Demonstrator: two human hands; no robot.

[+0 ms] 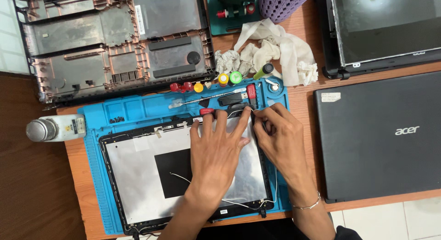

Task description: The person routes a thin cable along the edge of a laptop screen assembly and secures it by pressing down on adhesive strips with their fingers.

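Observation:
A laptop lid back cover [138, 175], silver inside with a black square patch, lies on a blue repair mat [133, 109]. My left hand [216, 153] rests flat on the cover's upper right area, fingers spread. My right hand [280, 139] pinches a thin white cable [239, 110] at the cover's top right corner. More thin wire [248, 204] runs along the cover's lower right edge. A bracelet is on my right wrist.
A stripped laptop base [115, 38] lies at the back left. A white bottle [55, 128] lies on its side at the left. Screwdrivers [229, 78], a rag [275, 52], a screen panel [386, 29] and a closed black laptop [381, 134] surround the mat.

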